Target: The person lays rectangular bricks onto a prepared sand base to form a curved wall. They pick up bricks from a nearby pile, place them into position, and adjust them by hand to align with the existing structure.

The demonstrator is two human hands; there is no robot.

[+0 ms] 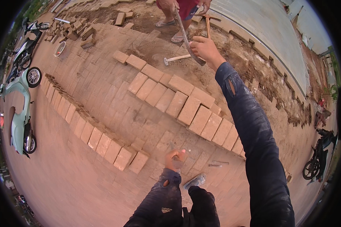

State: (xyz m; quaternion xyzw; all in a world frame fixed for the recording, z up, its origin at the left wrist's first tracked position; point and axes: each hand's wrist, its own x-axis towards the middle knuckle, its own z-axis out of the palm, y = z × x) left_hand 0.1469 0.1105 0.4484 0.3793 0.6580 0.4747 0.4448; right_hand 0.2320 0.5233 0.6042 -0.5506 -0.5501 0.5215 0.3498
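My right hand (205, 50) reaches far forward, its fingers curled. It lies against a long curved blade (186, 36), whose upper end a co-worker's hand (169, 5) grips. Just above my knuckles rises the wooden handle of a pick-shaped hammer (208, 27); whether my fingers go round it or the blade is hidden. My left hand (174, 159) hangs low before my body with its fingers curled in, and what it may hold is too small to tell. A hammer with a pale handle (177, 59) lies on the dirt beside the blade's lower part.
Tan paving bricks stand in a middle row (155, 92) and a left row (85, 126). Loose bricks (74, 31) and a white bucket (59, 49) sit at far left. Thin metal pieces (218, 164) lie near my foot. Motorbikes stand at left (21, 113) and right (317, 159).
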